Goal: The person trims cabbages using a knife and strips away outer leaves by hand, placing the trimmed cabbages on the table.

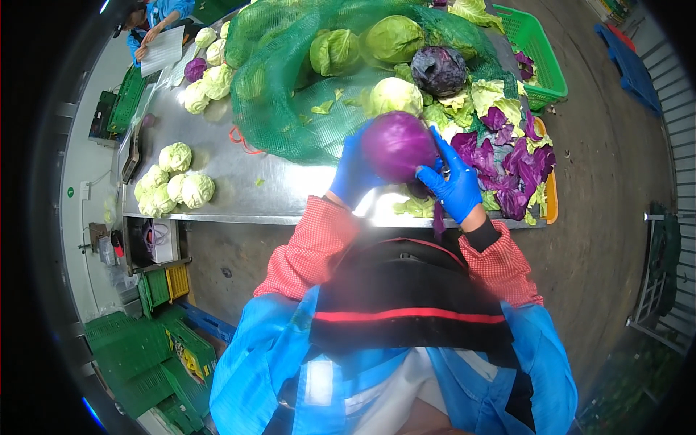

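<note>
A smooth red cabbage (399, 147) is held between my two blue-gloved hands above the front of the metal table. My left hand (354, 168) cups its left side, partly hidden behind it. Against its right side, my right hand (454, 182) has the thumb on the front and fingers reaching up behind. Something small and shiny shows by the right palm; I cannot tell what it is. Beneath that hand, a strip of purple leaf (439, 217) hangs past the table edge. Just beyond the red cabbage sits a pale green cabbage (396, 97).
Green mesh netting (283, 125) holds green cabbages, with a dark red cabbage (438, 70) nearby. Purple trimmings (511, 168) are heaped at right, beside a green crate (535, 54). Trimmed cabbages (197, 190) lie on the metal table (239, 201) at left. A person (157, 24) holds a white sheet.
</note>
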A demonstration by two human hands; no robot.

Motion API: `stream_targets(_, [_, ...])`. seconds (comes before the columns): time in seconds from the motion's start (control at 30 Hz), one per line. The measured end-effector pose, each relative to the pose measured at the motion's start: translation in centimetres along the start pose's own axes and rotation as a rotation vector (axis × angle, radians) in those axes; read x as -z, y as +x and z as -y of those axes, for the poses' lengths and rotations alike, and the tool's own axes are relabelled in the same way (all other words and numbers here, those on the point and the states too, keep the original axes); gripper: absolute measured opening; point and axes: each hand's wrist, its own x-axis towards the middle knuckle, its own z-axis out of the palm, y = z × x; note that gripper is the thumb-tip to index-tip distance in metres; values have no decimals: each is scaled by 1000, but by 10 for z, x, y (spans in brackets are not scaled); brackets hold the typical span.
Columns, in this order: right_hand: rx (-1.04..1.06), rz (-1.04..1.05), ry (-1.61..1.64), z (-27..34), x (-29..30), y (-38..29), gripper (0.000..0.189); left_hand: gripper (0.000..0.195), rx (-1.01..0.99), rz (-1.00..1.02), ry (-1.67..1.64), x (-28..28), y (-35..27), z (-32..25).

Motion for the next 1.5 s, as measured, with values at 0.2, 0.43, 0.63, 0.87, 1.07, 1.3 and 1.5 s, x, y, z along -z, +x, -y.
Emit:
stream_targets(0.2, [136, -239, -79, -12, -16, 4, 27, 64, 125, -428, -388, -42, -5, 0])
stream_targets(0.43, [-104, -108, 132, -9, 8, 13, 17, 71, -44, -309, -281, -28, -8, 16])
stream_targets(0.63, [-134, 40, -257, 10, -3, 16, 32, 74, -188, -355, -230, -3, -5, 35])
stream_targets(0.87, [-193, 106, 256, -13, 4, 19, 16, 80, -244, -390, -165, 8, -6, 41])
stream_targets(1.07, [225, 285, 109, 11, 32, 36, 43, 86, 65, -109, -526, -14, -17, 15])
stream_targets(1.3, [243, 363, 30, 9, 41, 38, 43, 86, 169, -93, -608, -10, -16, 20])
stream_targets(1.5, [-86, 798, 136, 16, 52, 50, 31, 81, 271, 93, -839, -11, -16, 29])
